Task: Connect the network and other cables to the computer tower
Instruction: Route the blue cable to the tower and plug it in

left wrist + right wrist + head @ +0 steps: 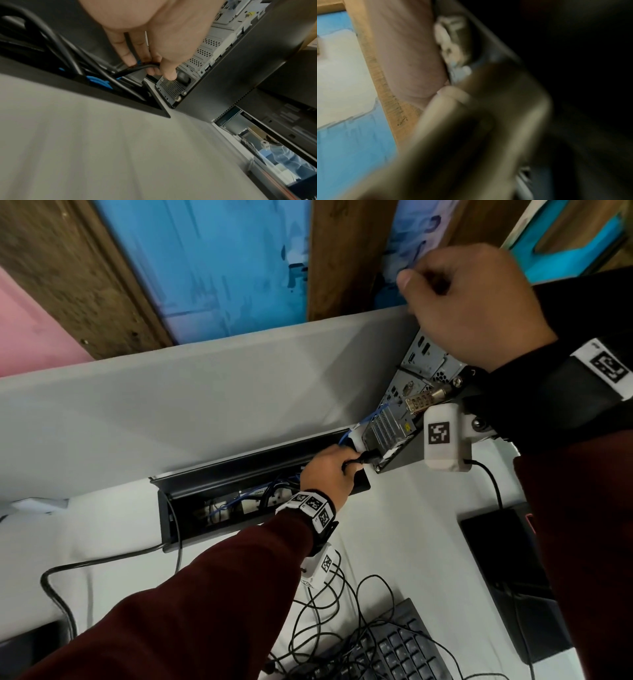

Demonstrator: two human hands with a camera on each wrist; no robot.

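1. Left hand (330,470) grips the black power plug (368,457) at the tower (404,419) rear's low socket on the table (394,525).
2. Right hand (469,302) pinches something blue up top; what it is I cannot tell.
3. Next, likely: push the plug home squarely.

black computer tower with a bare grey metal back full of little holes (173,88) | smooth shiny black rubbery power cable (133,69) | smooth matt white desk top (102,529) | rough brown wooden board (68,268) | soft dark red cloth sleeve (191,604)

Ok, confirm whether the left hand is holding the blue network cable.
No, the left hand grips a black power cable at the computer tower.
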